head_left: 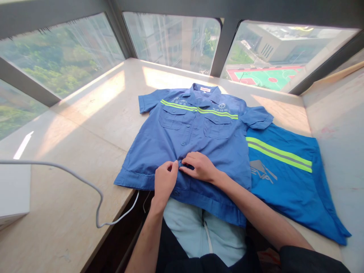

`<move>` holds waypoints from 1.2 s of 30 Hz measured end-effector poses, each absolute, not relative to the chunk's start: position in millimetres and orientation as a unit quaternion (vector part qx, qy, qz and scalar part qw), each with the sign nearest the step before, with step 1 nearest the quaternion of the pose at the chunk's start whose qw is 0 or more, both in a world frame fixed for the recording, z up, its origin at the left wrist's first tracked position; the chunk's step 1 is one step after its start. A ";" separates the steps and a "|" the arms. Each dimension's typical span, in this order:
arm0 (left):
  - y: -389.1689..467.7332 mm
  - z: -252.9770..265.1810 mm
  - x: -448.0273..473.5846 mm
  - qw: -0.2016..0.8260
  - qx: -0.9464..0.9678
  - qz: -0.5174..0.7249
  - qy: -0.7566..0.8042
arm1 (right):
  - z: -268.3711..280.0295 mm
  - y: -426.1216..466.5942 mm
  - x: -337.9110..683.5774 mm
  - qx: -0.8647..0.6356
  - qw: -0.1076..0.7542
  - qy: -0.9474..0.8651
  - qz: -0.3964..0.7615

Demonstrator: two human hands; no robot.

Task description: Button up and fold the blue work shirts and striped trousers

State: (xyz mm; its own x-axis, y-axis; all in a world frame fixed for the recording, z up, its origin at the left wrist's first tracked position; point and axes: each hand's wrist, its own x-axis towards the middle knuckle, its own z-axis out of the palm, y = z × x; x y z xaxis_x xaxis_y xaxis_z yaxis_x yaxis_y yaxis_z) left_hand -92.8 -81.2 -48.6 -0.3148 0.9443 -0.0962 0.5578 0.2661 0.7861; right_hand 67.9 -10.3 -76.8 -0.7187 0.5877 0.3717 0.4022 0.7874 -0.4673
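Note:
A blue short-sleeved work shirt (148, 148) lies front up on the window ledge, collar toward the glass, its hem hanging over the edge near my lap. It has a yellow-green reflective stripe, two chest pockets and a button placket. My left hand (165, 178) pinches the shirt at the lower placket, thumb and finger together. Just right of it, my right hand (200, 166) has its fingers curled on the same placket, also gripping the cloth. Any button between the fingertips is hidden. Upper buttons look fastened, and one button (176, 193) shows near the hem.
A second, brighter blue garment (290, 189) with a reflective stripe lies at the right, partly under the shirt. A white cable (76, 175) loops across the left side near a white box (14, 193). Windows (170, 41) border the stone ledge (85, 140) at the back.

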 end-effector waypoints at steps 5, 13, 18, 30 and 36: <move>-81.0 -48.3 -95.7 0.288 0.505 0.330 0.744 | -76.1 -10.3 67.7 -0.260 0.277 -0.910 0.165; -83.2 -52.8 -103.2 0.346 0.546 0.325 0.690 | -82.5 -9.2 69.6 -0.263 0.294 -0.903 0.172; -86.0 -48.4 -108.5 0.358 0.551 0.296 0.693 | -81.3 -7.7 70.6 -0.280 0.263 -0.905 0.181; -72.3 -70.0 -153.9 0.059 0.656 0.181 0.731 | -55.0 -48.9 97.0 -0.371 0.128 -0.916 0.082; -80.5 -71.9 -182.5 -0.020 0.639 0.028 0.769 | -81.1 -75.3 127.3 -0.397 0.064 -0.915 0.029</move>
